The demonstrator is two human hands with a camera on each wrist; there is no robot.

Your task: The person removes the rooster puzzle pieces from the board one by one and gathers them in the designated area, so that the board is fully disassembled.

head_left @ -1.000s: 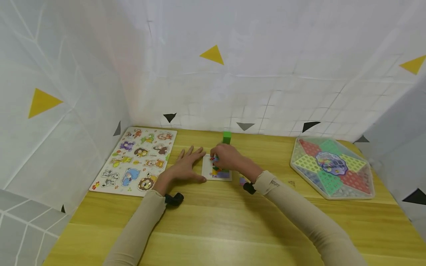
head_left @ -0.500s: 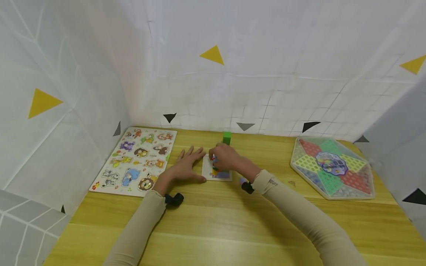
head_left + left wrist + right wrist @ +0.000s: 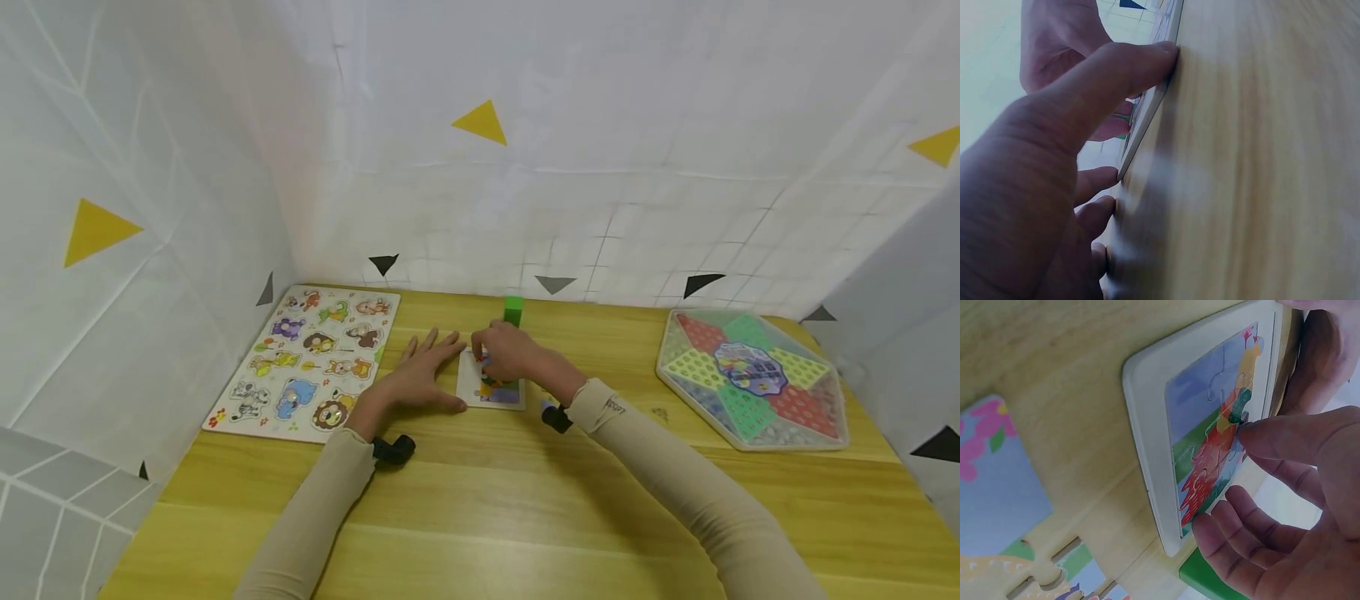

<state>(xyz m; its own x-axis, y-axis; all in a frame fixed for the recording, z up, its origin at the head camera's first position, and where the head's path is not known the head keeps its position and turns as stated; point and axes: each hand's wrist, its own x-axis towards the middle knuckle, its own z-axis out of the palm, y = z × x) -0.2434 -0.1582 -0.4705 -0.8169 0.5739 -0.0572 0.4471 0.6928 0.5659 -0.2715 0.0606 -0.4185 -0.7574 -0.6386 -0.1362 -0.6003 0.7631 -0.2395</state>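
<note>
A small white-framed jigsaw puzzle board (image 3: pixel 472 387) lies on the wooden table, its picture a red and yellow rooster. My left hand (image 3: pixel 416 379) rests beside its left side, fingers spread; in the left wrist view the thumb (image 3: pixel 1129 65) presses at the board's edge. Over the board's upper part is my right hand (image 3: pixel 512 352), curled fingers facing down. In the right wrist view its thumb (image 3: pixel 1266 434) and index finger pinch a small puzzle piece (image 3: pixel 1244 417) against the picture; much of that piece is hidden. The other right fingertips (image 3: pixel 1205 525) touch near the board's rim.
Loose puzzle pieces (image 3: pixel 991 469) lie beside the board under the right wrist. A green block (image 3: pixel 513 310) stands behind it. An animal peg-type puzzle board (image 3: pixel 300 362) lies left, a hexagonal Chinese checkers set (image 3: pixel 750 379) right. Patterned white cloth (image 3: pixel 585 192) backs the table.
My right hand has shifted slightly left over the board, its fingers still bent at the picture. The left hand stays in place, and the head view has moved a little.
</note>
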